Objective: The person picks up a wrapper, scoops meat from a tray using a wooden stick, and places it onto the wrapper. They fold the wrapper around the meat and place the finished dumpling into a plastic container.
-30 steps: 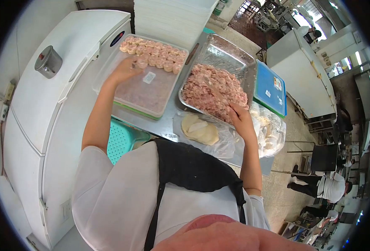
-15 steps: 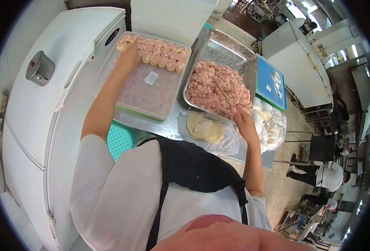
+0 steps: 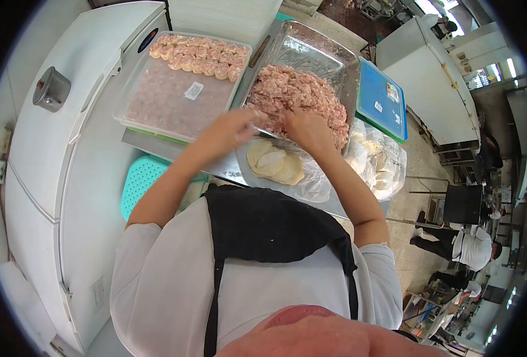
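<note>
My right hand (image 3: 308,128) is over the near part of the raw minced meat (image 3: 302,89), fingers curled; what they hold is hidden. The meat lies heaped in a deep metal tray (image 3: 329,44). My left hand (image 3: 230,132) is smeared by motion, near that tray's front left corner, so its grip cannot be made out. Just below both hands, a stack of round, pale dough wrappers (image 3: 287,169) rests on clear plastic. To the left, rows of meat-filled dumplings (image 3: 207,56) fill the far side of a translucent plastic tray (image 3: 162,107).
A brown stick-like thing (image 3: 259,52) lies between the two trays. Right of the metal tray are a blue-lidded container (image 3: 382,101) and plastic bags (image 3: 382,163). A turquoise perforated basket (image 3: 144,181) stands below the counter. A metal pot (image 3: 52,89) sits on the white freezer (image 3: 31,149). Other people are at the far right.
My left hand has come back from the dumpling rows to the metal tray. My right hand has moved left over the meat; the stick it held no longer shows in it.
</note>
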Action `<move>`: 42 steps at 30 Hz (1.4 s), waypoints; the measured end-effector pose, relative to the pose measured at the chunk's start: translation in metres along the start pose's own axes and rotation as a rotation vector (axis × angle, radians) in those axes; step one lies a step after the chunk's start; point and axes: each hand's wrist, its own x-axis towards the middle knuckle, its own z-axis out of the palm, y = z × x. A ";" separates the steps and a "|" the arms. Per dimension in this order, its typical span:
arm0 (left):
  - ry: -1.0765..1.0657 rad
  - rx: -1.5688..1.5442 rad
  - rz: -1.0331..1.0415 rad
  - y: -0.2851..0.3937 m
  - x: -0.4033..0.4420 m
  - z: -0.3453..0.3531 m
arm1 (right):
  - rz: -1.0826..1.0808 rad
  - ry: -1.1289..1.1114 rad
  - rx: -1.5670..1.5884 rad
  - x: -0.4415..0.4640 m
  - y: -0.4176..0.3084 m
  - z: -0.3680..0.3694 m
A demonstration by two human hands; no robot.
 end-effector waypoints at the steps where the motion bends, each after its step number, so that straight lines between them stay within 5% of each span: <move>1: -0.060 0.016 0.022 -0.011 0.000 0.026 | -0.001 0.002 0.005 -0.007 -0.001 0.005; 6: -0.169 0.009 -0.008 -0.022 -0.003 0.111 | 0.064 -0.051 0.346 -0.033 0.002 0.007; 8: -0.025 0.182 0.286 -0.025 -0.005 0.127 | 0.098 -0.068 0.518 -0.040 0.016 0.026; 12: -0.038 0.181 0.255 -0.034 -0.004 0.129 | 0.254 -0.060 0.870 -0.048 0.039 0.015; 16: -0.047 0.045 0.191 -0.040 -0.003 0.120 | 0.420 -0.155 0.906 -0.050 0.074 0.000; 27: -0.062 0.037 -0.051 -0.064 -0.013 0.115 | 0.484 0.118 1.337 -0.060 0.061 -0.007; 30: -0.115 -0.161 -0.326 -0.067 -0.013 0.108 | 0.495 0.094 1.261 -0.069 0.058 -0.007; 33: -0.120 0.016 -0.046 -0.064 -0.011 0.102 | 0.530 0.043 1.321 -0.079 0.059 -0.008; 36: 0.091 0.026 0.244 -0.030 -0.005 0.089 | 0.579 0.103 1.385 -0.085 0.047 -0.025; 38: 0.016 -0.389 -0.296 -0.002 0.001 0.079 | 0.628 0.095 1.401 -0.090 0.043 -0.031; 42: -0.097 -0.321 -0.204 -0.020 0.018 0.093 | 0.687 0.099 1.441 -0.095 0.037 -0.037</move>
